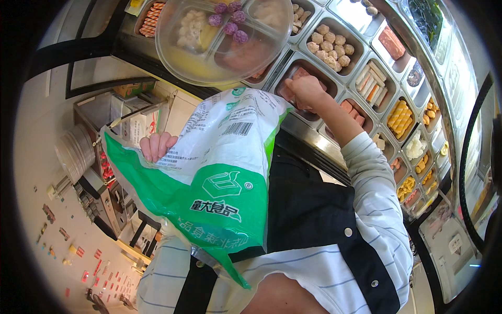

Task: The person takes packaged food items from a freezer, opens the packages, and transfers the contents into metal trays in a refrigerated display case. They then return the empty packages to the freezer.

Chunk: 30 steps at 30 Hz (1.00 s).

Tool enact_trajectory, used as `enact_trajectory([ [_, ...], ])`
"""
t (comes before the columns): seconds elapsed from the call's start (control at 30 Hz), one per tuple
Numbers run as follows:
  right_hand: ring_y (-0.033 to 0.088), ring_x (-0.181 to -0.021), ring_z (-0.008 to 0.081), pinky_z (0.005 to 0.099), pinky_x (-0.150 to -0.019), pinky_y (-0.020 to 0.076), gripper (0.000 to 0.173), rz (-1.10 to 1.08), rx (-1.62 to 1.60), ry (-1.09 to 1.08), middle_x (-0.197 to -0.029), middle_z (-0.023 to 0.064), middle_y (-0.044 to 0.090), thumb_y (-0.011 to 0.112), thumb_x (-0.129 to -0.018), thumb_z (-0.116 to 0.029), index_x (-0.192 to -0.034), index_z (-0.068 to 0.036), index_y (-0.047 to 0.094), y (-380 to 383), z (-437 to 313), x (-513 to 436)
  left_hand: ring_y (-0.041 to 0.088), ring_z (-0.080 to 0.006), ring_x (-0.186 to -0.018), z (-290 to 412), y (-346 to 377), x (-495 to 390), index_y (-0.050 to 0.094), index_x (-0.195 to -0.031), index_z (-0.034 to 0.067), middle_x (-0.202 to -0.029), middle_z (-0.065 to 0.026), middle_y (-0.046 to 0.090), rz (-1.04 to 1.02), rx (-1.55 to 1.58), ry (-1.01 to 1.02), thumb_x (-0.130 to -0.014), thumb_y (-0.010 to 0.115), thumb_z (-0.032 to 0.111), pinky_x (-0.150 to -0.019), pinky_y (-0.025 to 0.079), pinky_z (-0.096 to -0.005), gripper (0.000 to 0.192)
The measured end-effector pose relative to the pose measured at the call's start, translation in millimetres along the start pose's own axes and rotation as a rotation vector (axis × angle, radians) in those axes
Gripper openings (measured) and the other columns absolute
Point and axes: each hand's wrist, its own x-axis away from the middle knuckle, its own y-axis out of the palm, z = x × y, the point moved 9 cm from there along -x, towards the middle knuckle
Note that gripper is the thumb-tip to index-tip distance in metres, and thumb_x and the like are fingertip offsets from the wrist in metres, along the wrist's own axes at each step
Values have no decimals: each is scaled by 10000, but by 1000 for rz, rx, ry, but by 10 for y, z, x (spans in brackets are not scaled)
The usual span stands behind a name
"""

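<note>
My left hand (157, 146) grips the edge of a large green and white plastic food bag (231, 157), its fingers folded over the printed film and its thumb hidden. The bag bears writing and a barcode, and hangs before my chest. Its upper right part reaches the rim of a metal pan (330, 85). Inside that pan, my right hand (306, 91) is closed around pink, meat-like pieces (287, 89); its fingertips are partly hidden. A clear plastic lid or tray (176, 62) lies over the pans at upper left, with several purple balls (230, 28) on it.
Metal pans hold meatballs (331, 45), crab sticks (371, 84), yellow rolls (400, 119) and other foods. A curved metal rail (439, 74) runs along the far side. Stacked clear lids (74, 153) and a box-filled bin (133, 110) stand to my left.
</note>
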Motion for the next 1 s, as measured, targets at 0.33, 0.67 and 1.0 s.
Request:
enact_trajectory([
  [0.33, 622, -793, 291, 395, -662, 496, 140, 293, -143, 149, -818, 124, 623, 600, -741, -179, -830, -74, 623, -241, 344, 364, 378, -92, -670, 5, -40, 0, 442, -644, 130, -637, 23, 409, 0, 17, -17, -868, 514, 125, -763, 295, -256, 235],
  [0.67, 591, -894, 263, 376, -717, 481, 168, 251, 54, 70, -914, 101, 599, 571, -754, -183, -878, -76, 602, 41, 86, 478, 381, -91, -666, -21, -25, -30, 444, -643, 135, -632, 28, 406, 9, 5, -36, -875, 515, 131, -757, 300, -251, 243],
  [1.0, 619, -749, 277, 354, -656, 501, 285, 256, -327, 257, -847, 145, 609, 676, -660, -191, -884, -53, 566, -128, 348, 667, 391, -119, -711, -38, 97, -47, 444, -679, 126, -681, 9, 408, -58, -20, -37, -899, 503, 188, -837, 342, -317, 236],
])
